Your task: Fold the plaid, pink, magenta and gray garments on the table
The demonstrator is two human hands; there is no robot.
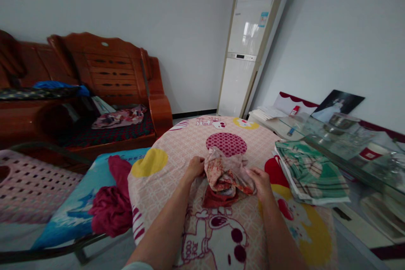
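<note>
A crumpled cloth (221, 171), pale pink with a reddish-orange pattern, lies bunched on the round table, which is spread with a printed tablecloth (177, 202). Its lower part is plain brick red; whether it is a garment, I cannot tell. At its left edge, my left hand (196, 167) has its fingers closed on the fabric. Across from it, my right hand (259, 180) pinches the right edge between thumb and fingers. Both forearms reach in over the near side of the table.
A folded green plaid cloth (311, 168) in plastic lies at the table's right, beside a glass shelf (335, 147) with bowls. On the left, a magenta cloth (110, 211) hangs over a blue cushion (72, 206). Behind stand a wooden sofa (110, 67) and an air conditioner (240, 76).
</note>
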